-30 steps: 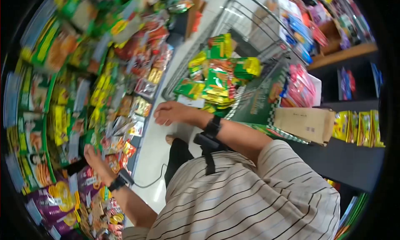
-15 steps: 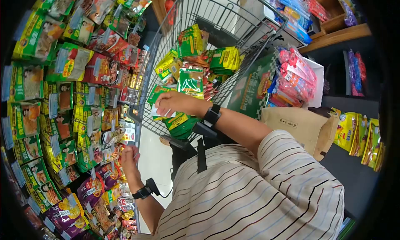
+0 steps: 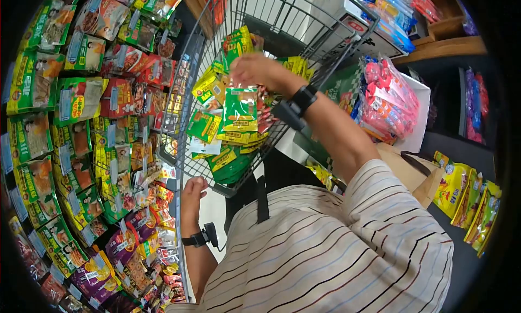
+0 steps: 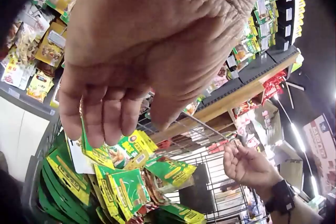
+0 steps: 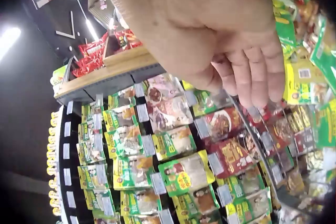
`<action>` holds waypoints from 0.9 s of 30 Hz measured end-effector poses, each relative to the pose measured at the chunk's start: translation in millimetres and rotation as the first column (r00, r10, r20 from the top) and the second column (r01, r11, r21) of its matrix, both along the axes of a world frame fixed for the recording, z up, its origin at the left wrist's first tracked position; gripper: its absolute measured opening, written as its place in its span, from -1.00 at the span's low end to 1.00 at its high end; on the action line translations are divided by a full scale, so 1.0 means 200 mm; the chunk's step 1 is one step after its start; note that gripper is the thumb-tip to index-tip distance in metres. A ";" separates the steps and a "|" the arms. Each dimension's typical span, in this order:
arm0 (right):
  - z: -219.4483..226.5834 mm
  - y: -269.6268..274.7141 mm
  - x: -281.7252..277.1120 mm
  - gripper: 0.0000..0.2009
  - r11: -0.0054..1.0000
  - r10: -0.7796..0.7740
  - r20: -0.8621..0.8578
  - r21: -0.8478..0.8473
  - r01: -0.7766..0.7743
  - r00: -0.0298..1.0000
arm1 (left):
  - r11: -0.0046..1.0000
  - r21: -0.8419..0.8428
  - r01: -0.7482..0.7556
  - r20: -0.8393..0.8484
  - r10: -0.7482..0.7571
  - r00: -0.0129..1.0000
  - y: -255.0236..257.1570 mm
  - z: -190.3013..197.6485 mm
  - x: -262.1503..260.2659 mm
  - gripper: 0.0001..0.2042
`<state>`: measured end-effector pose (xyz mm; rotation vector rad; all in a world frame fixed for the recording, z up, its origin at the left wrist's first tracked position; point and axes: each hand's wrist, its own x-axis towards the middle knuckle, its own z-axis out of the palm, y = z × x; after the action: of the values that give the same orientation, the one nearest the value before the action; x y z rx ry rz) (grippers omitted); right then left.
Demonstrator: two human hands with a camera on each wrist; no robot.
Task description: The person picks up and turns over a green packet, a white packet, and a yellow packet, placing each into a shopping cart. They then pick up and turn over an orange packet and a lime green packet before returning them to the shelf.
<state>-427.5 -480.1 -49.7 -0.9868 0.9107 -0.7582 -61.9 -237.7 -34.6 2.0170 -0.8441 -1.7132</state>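
Observation:
My right hand point(image 3: 258, 73) is over the wire shopping cart point(image 3: 230, 192), above a heap of green and yellow food packets point(image 3: 240, 109). Its fingers are loosely bent and hold nothing, as the palm of the right hand point(image 5: 226, 40) in the right wrist view shows. Low beside the cart's near left corner is my left hand point(image 3: 193, 200), also holding nothing. In the left wrist view, relaxed fingers of the left hand point(image 4: 152, 56) overlap the packets point(image 4: 126, 187) in the cart. Both wrists wear black straps with small cameras.
Hanging packets point(image 3: 81, 98) in several rows fill the shelf on the left. At right stand a white box of pink packages point(image 3: 388, 98), a brown paper bag point(image 3: 426, 174) and hanging yellow packets point(image 3: 458, 191). A wooden shelf edge point(image 3: 450, 48) runs behind them.
My right hand has moved forward over the heaped packets. The left hand has come away from the hanging packets toward the cart's near corner. The cart appears closer, and the view has turned.

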 end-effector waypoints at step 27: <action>-1.23 -0.41 -0.09 -0.71 0.793 0.374 -0.927 0.319 -0.518 0.002 | 0.981 0.195 0.013 0.390 -0.090 0.917 0.31 -0.49 -0.06 -0.62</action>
<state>-445.8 -562.7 -295.4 -1.8374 1.5249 0.6366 -73.6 -175.3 -132.5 2.5492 -0.8905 -1.4758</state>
